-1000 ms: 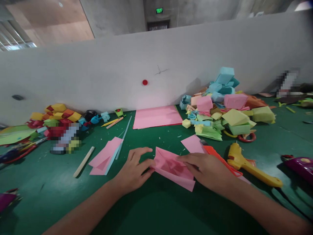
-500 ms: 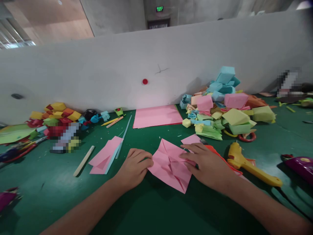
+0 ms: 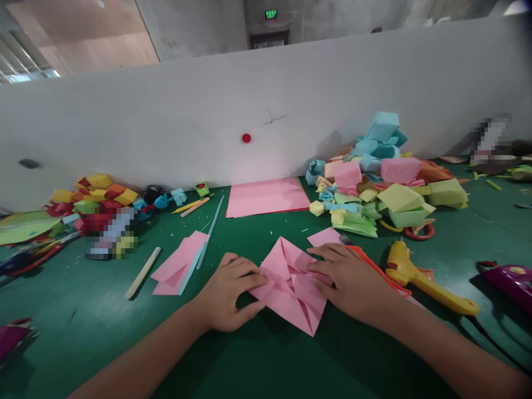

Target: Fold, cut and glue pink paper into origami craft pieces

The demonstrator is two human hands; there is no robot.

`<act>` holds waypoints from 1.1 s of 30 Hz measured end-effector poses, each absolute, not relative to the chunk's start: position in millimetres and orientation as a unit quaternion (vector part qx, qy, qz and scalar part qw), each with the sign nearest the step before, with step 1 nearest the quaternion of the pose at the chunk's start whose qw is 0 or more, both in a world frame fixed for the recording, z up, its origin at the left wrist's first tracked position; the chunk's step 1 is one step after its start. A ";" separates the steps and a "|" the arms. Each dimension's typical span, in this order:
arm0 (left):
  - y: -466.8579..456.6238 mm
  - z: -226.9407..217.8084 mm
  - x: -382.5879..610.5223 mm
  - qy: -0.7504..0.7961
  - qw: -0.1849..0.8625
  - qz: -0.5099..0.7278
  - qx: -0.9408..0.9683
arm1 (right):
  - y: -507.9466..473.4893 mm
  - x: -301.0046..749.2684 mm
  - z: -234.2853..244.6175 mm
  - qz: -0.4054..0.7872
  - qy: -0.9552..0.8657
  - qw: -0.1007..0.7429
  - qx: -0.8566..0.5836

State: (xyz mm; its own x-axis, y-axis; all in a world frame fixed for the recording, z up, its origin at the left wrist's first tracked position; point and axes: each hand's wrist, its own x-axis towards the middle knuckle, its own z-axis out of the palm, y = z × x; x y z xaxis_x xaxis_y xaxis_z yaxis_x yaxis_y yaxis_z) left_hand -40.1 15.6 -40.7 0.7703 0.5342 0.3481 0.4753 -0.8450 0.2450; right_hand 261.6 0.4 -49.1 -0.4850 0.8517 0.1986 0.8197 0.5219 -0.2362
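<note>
A creased pink paper square (image 3: pixel 291 291) lies on the green table (image 3: pixel 257 360) just in front of me. My left hand (image 3: pixel 228 291) pinches its left corner between thumb and curled fingers. My right hand (image 3: pixel 353 282) rests on the paper's right side, fingers stretched and pressing it flat. Folds cross the sheet's middle.
A pink sheet stack (image 3: pixel 268 197) lies at the back by the grey wall. Folded pink strips (image 3: pixel 178 266) and a wooden stick (image 3: pixel 142 272) sit to the left. A pile of folded paper shapes (image 3: pixel 382 177), a yellow glue gun (image 3: pixel 419 277) and an orange tool (image 3: pixel 374 269) are on the right.
The pink paper went from a folded bundle to an opened, flattened square. My left hand has shifted onto its left corner and pinched it; my right hand has stayed on the right side.
</note>
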 end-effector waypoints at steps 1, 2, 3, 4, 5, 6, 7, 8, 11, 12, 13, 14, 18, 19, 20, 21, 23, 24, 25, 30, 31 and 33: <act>14.8 -40.0 -39.1 0.272 0.070 0.202 0.938 | -0.3 260.6 -47.6 0.062 -0.860 0.147 -0.484; 13.7 -39.8 -37.5 0.282 0.064 0.198 0.937 | -1.1 259.3 -45.7 0.068 -0.859 0.145 -0.485; 12.3 -39.9 -35.2 0.296 0.056 0.191 0.934 | -2.2 257.5 -43.6 0.073 -0.858 0.140 -0.489; 10.3 -40.2 -32.2 0.311 0.048 0.182 0.932 | -3.4 255.4 -41.5 0.074 -0.856 0.132 -0.495; 7.9 -40.6 -28.7 0.321 0.043 0.171 0.930 | -4.7 252.9 -39.5 0.072 -0.854 0.124 -0.500; 5.2 -40.9 -25.0 0.326 0.039 0.160 0.931 | -6.0 250.3 -37.9 0.067 -0.854 0.115 -0.503; 2.4 -41.2 -21.1 0.322 0.038 0.150 0.934 | -7.3 247.6 -36.7 0.064 -0.854 0.108 -0.504; -0.4 -41.4 -17.4 0.313 0.036 0.140 0.939 | -8.5 244.9 -36.0 0.062 -0.855 0.104 -0.503; -6.3 -42.3 -8.8 0.285 0.032 0.133 0.949 | -11.7 237.0 -37.6 0.070 -0.856 0.103 -0.501; -7.1 -42.8 -7.0 0.280 0.030 0.137 0.950 | -12.5 234.5 -39.1 0.074 -0.856 0.106 -0.501; -7.4 -43.5 -5.9 0.277 0.029 0.143 0.950 | -13.0 232.0 -40.8 0.076 -0.854 0.110 -0.503; -7.2 -44.2 -5.2 0.273 0.026 0.150 0.950 | -13.2 229.7 -42.7 0.077 -0.852 0.115 -0.506; -5.8 -45.6 -5.6 0.259 0.005 0.187 0.948 | -11.4 222.9 -47.8 0.071 -0.839 0.129 -0.524; -6.1 -44.8 -6.1 0.256 0.003 0.198 0.946 | -10.5 222.2 -47.9 0.071 -0.836 0.130 -0.528; -6.7 -43.3 -6.7 0.256 0.002 0.209 0.944 | -9.7 222.2 -47.5 0.072 -0.834 0.131 -0.531; -7.6 -40.9 -7.5 0.255 0.005 0.220 0.942 | -8.9 222.7 -46.6 0.073 -0.832 0.133 -0.534; -9.6 -34.4 -10.4 0.248 0.031 0.237 0.939 | -7.5 225.8 -43.4 0.077 -0.824 0.141 -0.543; -10.3 -30.7 -12.5 0.238 0.054 0.244 0.939 | -6.7 228.3 -41.5 0.079 -0.819 0.146 -0.549; -10.4 -27.1 -15.1 0.225 0.084 0.252 0.937 | -5.7 231.4 -39.5 0.080 -0.813 0.151 -0.557; -1.0 -18.9 -31.6 0.166 0.224 0.277 0.920 | 1.8 250.3 -32.4 0.080 -0.776 0.176 -0.601; 1.9 -19.2 -34.7 0.168 0.241 0.269 0.917 | 3.6 253.5 -31.6 0.074 -0.770 0.181 -0.608; 7.2 -20.0 -40.0 0.180 0.267 0.229 0.919 | 6.7 259.1 -30.1 0.054 -0.763 0.185 -0.617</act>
State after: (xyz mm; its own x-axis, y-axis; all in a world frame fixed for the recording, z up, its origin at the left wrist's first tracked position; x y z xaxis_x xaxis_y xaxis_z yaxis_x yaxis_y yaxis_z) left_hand -40.0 7.2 -20.0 0.8305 0.4523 0.3251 0.2078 -0.7931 0.5726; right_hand 259.1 6.7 -30.1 -0.1705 0.9614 0.2157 0.9216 0.2331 -0.3104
